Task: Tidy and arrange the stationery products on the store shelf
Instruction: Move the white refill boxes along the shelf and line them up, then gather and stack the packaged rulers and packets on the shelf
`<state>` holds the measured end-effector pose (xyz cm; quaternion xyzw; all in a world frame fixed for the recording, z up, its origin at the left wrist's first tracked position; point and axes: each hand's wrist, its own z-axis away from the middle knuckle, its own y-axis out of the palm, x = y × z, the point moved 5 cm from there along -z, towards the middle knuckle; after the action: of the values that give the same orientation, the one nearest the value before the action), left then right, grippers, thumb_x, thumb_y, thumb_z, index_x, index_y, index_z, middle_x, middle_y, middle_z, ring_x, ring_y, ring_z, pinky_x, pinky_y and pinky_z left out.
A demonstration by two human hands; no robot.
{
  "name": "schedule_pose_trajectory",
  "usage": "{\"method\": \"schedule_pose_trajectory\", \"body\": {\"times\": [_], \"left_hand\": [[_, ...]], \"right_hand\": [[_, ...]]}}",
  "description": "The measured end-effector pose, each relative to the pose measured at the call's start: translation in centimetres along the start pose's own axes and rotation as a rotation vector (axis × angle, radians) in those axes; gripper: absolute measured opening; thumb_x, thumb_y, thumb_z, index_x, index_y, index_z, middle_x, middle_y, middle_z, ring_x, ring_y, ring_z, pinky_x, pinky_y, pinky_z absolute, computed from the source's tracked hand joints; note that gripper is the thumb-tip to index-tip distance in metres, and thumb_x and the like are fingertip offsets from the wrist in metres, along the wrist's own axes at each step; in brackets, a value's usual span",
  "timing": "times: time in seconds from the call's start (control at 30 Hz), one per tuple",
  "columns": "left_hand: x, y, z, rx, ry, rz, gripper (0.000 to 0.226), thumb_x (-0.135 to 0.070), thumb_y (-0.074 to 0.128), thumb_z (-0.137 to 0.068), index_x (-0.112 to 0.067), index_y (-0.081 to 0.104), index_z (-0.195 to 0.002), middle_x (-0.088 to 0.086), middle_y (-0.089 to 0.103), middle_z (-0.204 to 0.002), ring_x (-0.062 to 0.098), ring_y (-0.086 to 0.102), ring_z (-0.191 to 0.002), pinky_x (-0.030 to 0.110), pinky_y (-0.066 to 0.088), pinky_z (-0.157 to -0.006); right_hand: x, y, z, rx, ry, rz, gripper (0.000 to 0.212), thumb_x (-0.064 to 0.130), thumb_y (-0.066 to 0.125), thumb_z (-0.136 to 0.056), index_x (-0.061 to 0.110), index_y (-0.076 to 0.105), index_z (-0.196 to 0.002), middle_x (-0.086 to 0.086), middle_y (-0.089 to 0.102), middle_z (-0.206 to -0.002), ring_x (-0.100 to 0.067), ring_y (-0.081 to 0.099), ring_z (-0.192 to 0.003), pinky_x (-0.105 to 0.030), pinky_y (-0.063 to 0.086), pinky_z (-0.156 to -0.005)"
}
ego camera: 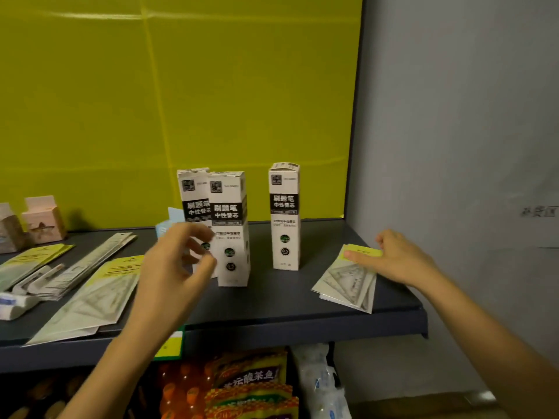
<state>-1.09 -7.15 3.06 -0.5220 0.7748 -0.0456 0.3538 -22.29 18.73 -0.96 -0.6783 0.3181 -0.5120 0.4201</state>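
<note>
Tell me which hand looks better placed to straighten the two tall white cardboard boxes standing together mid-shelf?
Probably the left hand: its curled fingers hover right at the two tall white cardboard boxes. The right hand rests on the yellow-topped ruler packet, beyond a third white box.

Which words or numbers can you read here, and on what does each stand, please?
"刷题笔 中性替芯": right box, front box, partly the rear box.
"0.5": low on the right and front boxes.
"酸菜鱼": snack packet below the shelf.
Box small print, ruler-pack labels, wall sign: too blurred.
</note>
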Motion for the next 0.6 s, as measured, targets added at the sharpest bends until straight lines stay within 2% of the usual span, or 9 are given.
{"method": "schedule_pose_trajectory", "body": {"times": [0.13,0.2,0.27,0.33,0.47,0.53,0.6], "left_hand": [[-2.5,3.9,0.7,0.152,0.062,0.069,0.022,-0.041,0.045,-0.071,-0.028,0.058,-0.084,-0.011,0.06,-0.09,0.009,0.058,-0.077,0.015,0.046,-0.055],[-3.2,5.5,0.8,0.189,0.079,0.088,0.026,-0.043,0.044,-0.072,-0.027,0.06,-0.085,-0.012,0.061,-0.08,0.01,0.058,-0.073,0.023,0.05,-0.057],[-3.4,6.7,1.0,0.204,0.082,0.093,0.029,-0.043,0.043,-0.072,-0.025,0.06,-0.086,-0.013,0.061,-0.08,0.011,0.059,-0.073,0.033,0.052,-0.06],[-3.3,7.5,1.1,0.212,0.085,0.084,0.028,-0.042,0.042,-0.072,-0.026,0.059,-0.086,-0.011,0.062,-0.081,0.012,0.059,-0.075,0.034,0.053,-0.062],[-2.9,8.2,1.4,0.23,0.091,0.048,0.029,-0.045,0.041,-0.072,-0.027,0.059,-0.087,-0.012,0.061,-0.082,0.009,0.059,-0.076,0.033,0.053,-0.064],[-2.4,7.6,1.6,0.219,0.082,0.03,0.029,-0.045,0.041,-0.072,-0.028,0.059,-0.086,-0.014,0.061,-0.082,0.008,0.059,-0.076,0.033,0.053,-0.063],[-1.5,6.2,1.9,0.171,0.053,-0.004,0.027,-0.045,0.042,-0.071,-0.029,0.059,-0.083,-0.016,0.062,-0.08,0.008,0.059,-0.077,0.031,0.053,-0.06]], "right_hand": [[-0.4,1.9,0.7,0.024,0.086,0.027,0.104,0.083,0.049,-0.06,0.009,0.037,-0.132,-0.011,0.041,-0.138,-0.03,0.044,-0.124,-0.042,0.042,-0.095],[-0.3,2.6,0.8,0.019,0.085,0.063,0.105,0.083,0.051,-0.059,0.009,0.037,-0.132,-0.01,0.042,-0.137,-0.029,0.042,-0.125,-0.041,0.04,-0.096],[0.0,2.9,0.7,0.019,0.04,0.062,0.097,0.079,0.054,-0.062,0.012,0.039,-0.131,-0.008,0.045,-0.136,-0.027,0.04,-0.125,-0.04,0.039,-0.098],[0.8,3.2,0.7,0.077,-0.033,0.009,0.084,0.07,0.055,-0.071,0.015,0.039,-0.133,-0.007,0.047,-0.137,-0.027,0.038,-0.128,-0.04,0.038,-0.102],[2.5,4.1,0.9,0.232,-0.112,-0.15,0.069,0.043,0.054,-0.085,0.023,0.027,-0.145,-0.011,0.031,-0.148,-0.027,0.033,-0.135,-0.038,0.032,-0.109],[3.2,4.4,1.0,0.252,-0.128,-0.195,0.074,0.047,0.058,-0.082,0.023,0.027,-0.145,-0.008,0.029,-0.149,-0.026,0.031,-0.136,-0.039,0.031,-0.109],[3.3,4.6,0.7,0.185,-0.124,-0.085,0.088,0.064,0.058,-0.073,0.018,0.031,-0.143,-0.007,0.034,-0.147,-0.026,0.03,-0.135,-0.039,0.032,-0.107]]}}
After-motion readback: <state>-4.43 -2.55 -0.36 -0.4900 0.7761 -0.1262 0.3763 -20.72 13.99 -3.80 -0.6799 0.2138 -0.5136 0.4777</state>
